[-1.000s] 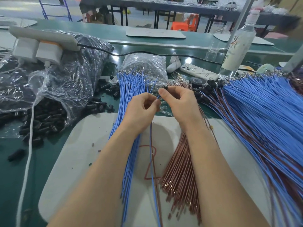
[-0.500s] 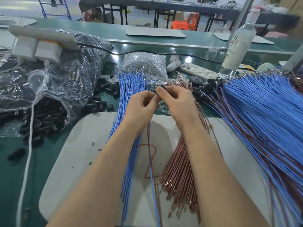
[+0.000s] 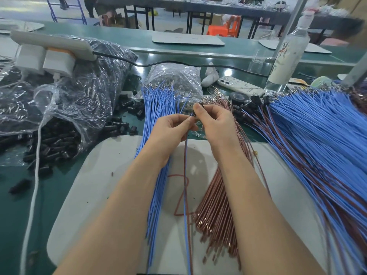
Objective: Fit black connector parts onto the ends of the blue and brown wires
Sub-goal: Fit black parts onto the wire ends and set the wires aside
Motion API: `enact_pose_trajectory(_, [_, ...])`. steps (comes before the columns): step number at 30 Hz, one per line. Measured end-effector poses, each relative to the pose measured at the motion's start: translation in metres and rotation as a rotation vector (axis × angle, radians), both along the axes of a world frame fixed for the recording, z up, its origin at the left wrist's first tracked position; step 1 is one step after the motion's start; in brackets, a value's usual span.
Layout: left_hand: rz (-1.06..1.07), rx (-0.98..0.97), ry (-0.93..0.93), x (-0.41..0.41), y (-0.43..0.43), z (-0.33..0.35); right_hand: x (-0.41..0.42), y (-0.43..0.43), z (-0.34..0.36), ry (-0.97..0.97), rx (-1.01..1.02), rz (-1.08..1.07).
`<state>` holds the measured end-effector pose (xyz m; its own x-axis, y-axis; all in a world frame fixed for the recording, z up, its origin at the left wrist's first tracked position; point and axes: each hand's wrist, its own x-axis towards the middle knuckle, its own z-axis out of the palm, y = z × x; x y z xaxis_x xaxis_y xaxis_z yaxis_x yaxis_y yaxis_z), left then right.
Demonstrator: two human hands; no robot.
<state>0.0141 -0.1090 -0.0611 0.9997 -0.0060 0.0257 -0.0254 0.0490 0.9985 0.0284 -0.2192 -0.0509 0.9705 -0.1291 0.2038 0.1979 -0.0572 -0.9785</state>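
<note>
R hand (image 3: 216, 124) pinches black connector (image 3: 199, 105) at fingertips, held up btwn the wire piles. L hand (image 3: 170, 132) pinches blue+brown wire pair (image 3: 185, 195) just below it; pair trails down over white board (image 3: 99, 185). blue bundle (image 3: 156, 108) under L arm, brown bundle (image 3: 216, 211) under R arm.

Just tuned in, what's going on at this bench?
A person is assembling wires over a white mat. The right hand pinches a black connector; the left hand pinches the blue-and-brown wire pair leading up to it. Loose blue wires and brown wires lie beneath, with finished pairs piled to the right.
</note>
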Motion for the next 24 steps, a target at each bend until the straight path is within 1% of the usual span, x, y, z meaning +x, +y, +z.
enact_pose_trajectory(3, [0.043,0.075,-0.019,0.000,0.000,-0.001,0.001,-0.002,0.000,0.008,-0.021,-0.003])
enact_pose_trajectory(6, [0.087,0.093,-0.077,0.000,0.000,-0.001,0.000,0.000,-0.001,0.012,0.003,0.027])
enact_pose_trajectory(13, [0.128,0.039,-0.116,-0.001,-0.003,-0.001,0.000,0.008,-0.004,-0.011,0.094,0.044])
enact_pose_trajectory(24, [0.146,-0.016,-0.113,-0.001,-0.005,-0.001,-0.003,0.015,-0.006,-0.049,0.080,0.025])
